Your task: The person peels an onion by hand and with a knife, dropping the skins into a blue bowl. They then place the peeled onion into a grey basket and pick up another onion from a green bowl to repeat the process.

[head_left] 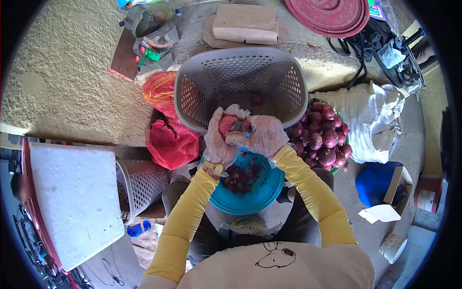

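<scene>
Both my hands wear thin clear plastic gloves and meet over the near rim of a grey perforated basket [192, 113]. My left hand [220, 142] cups a red onion [227, 124] against its palm and fingers. Close against that onion, my right hand [263, 135] is closed, its thumb pointing left; a small dark grey patch shows between the hands, and I cannot tell what it is. Inside the basket lies another red onion [257, 99]. Below my hands, a blue basin [269, 185] holds dark red onion skins [240, 179].
Right of the basket, red onions [327, 137] are heaped in a green-rimmed container, beside a white sack [373, 120]. Red mesh bags [171, 144] and another perforated basket [144, 185] stand left, near a white board [72, 202]. A cardboard box [245, 24] sits on the ledge behind.
</scene>
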Tool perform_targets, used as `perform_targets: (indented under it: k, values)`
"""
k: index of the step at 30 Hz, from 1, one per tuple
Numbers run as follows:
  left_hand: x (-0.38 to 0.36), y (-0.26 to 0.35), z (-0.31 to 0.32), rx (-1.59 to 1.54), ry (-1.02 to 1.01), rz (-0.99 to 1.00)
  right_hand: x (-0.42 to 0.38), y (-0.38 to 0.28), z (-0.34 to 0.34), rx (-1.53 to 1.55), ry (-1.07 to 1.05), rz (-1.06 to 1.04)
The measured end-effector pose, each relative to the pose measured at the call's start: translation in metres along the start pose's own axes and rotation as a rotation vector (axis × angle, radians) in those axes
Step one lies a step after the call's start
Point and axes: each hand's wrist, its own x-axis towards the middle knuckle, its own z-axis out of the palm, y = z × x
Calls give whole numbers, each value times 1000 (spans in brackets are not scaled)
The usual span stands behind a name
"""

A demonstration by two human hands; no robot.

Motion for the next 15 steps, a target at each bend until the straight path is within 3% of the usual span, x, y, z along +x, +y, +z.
perform_targets:
  k: [2, 8, 11, 15]
  values:
    - [0, -6, 5, -224, -191, 123, -1, -2, 6, 112, 20, 41]
    - [-9, -7, 14, -103, 44, 241, 1, -11, 7, 329, -131, 214]
    - [-9, -8, 11, -55, 37, 256, -1, -5, 17, 374, -144, 313]
    - [-3, 5, 21, 44, -11, 217, 6, -2, 6, 403, -81, 273]
